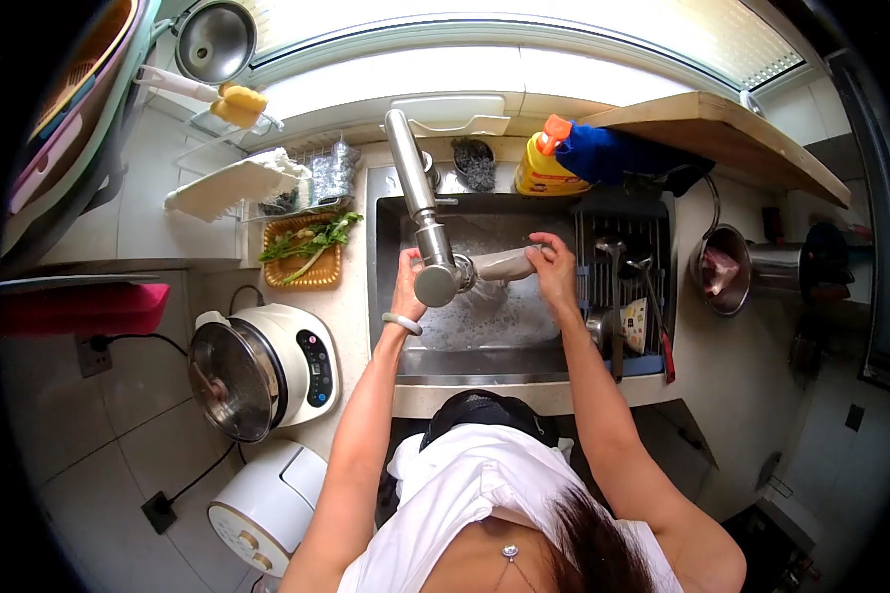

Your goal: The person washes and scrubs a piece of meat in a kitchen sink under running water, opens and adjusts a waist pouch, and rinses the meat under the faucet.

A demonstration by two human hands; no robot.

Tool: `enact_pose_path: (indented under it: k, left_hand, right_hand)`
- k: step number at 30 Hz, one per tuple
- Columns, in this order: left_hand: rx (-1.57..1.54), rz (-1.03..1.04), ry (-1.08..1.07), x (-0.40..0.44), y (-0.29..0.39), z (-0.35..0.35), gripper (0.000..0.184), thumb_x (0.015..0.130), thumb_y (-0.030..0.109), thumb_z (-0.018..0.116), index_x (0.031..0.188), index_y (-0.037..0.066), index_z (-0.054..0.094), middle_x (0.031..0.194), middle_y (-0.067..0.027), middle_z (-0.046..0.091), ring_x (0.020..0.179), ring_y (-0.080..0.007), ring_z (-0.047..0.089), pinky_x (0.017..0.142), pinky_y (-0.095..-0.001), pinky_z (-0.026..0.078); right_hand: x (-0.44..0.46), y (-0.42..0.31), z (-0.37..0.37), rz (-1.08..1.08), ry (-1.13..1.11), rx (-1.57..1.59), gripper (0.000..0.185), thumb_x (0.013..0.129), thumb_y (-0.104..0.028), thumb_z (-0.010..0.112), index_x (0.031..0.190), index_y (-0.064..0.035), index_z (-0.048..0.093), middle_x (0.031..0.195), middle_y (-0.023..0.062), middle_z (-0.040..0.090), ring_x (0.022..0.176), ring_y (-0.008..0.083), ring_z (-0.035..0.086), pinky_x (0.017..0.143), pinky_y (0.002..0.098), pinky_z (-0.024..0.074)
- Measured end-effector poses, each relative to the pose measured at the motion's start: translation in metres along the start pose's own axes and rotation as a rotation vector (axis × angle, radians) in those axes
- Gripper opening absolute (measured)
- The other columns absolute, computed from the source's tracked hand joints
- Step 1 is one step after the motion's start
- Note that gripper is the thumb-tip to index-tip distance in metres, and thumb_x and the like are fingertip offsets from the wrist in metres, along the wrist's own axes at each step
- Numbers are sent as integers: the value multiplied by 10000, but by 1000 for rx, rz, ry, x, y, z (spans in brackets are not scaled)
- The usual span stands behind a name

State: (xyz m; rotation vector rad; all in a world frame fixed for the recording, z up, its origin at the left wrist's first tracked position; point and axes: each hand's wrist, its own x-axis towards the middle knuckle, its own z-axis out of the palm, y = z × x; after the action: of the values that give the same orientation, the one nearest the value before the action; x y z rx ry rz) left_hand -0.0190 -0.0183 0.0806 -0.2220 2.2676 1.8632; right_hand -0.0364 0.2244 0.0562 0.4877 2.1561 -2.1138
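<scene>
Over the sink (pixel 485 362), which holds sudsy water, my right hand (pixel 554 269) pinches one end of a long greyish, cloth-like piece (pixel 509 264). That piece stretches left and passes behind the tap (pixel 420 198). My left hand (pixel 408 287), with a pale bangle at the wrist, is beside the tap head. Its fingers are mostly hidden behind the tap, so its grip on the other end does not show. White foam floats on the water below both hands.
A dish rack (pixel 598 267) with ladles fills the sink's right side. Behind it stands a yellow bottle (pixel 544 173). To the left are a basket of greens (pixel 307 252) and a cooker (pixel 267 371). A metal pot (pixel 727 269) holding meat stands right.
</scene>
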Motion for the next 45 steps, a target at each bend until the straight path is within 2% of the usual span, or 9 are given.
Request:
enact_pose_path:
  k: [11,15,19,20,24,27,30,38,45]
  left_hand:
    - [507,337,70,21,-52,22,384,749,186,621,1067,17,486,952,-143,536,900,-297,513,780,-354,435]
    - [94,59,-100,9,-73,62,241,841,188,559,1018,36,496,962,-136,510,928,-288,520,864,-363,389]
    - [414,91,-327,-23,-4,80,361,854,256,474,1128,22,463,1071,-172,536,1051,-353,472,944,-416,327]
    - [477,237,-332,-30,-13,87,397,792,205,508,1135,8,472,1098,-204,521,1061,-354,453,922,-434,325]
    - [1045,985,71,21,-94,77,280,779,182,543,981,-4,487,896,-178,475,868,-312,446,799,-425,369]
    - [-86,-134,250,61,-76,66,271,858,158,496,1085,12,475,1071,-165,490,1027,-286,452,922,-373,343]
    - [2,442,155,43,-97,99,305,863,172,502,1131,31,470,1022,-120,495,909,-214,457,830,-352,382]
    - [-232,-169,74,55,-102,64,401,903,209,470,1271,61,414,908,-33,513,737,-109,452,719,-272,420]
    - [-3,248,162,29,-161,105,470,908,327,452,1284,48,401,1186,-109,507,1080,-191,472,893,-286,372]
  right_hand:
    - [-20,32,25,189,101,137,235,900,-118,456,1101,-41,550,1012,41,594,864,102,546,715,218,431]
    - [-38,24,69,770,-53,454,688,791,-598,480,1264,-103,414,1216,102,485,1074,230,474,882,415,389]
    - [-18,16,67,896,-145,726,599,800,-610,445,968,-46,562,848,115,618,814,246,590,770,367,468]
    - [5,104,55,930,-966,1316,473,860,-489,446,986,-45,555,913,105,613,858,227,585,792,367,469]
    - [-31,80,105,625,-60,1079,299,898,-284,436,1016,-33,544,993,103,595,904,211,573,790,359,474]
    - [-45,98,122,504,-13,1054,262,861,-113,390,1063,-36,536,1034,79,577,945,196,556,838,345,453]
    - [-21,61,97,604,64,1086,284,874,-237,457,1066,-45,537,1028,66,571,952,192,548,854,335,438]
    - [-43,63,113,520,-6,832,400,887,-309,458,1197,-59,495,1176,62,529,1071,190,508,916,325,404]
    - [-4,86,104,660,27,973,358,852,-370,514,1071,-90,555,944,25,584,817,158,546,798,298,440]
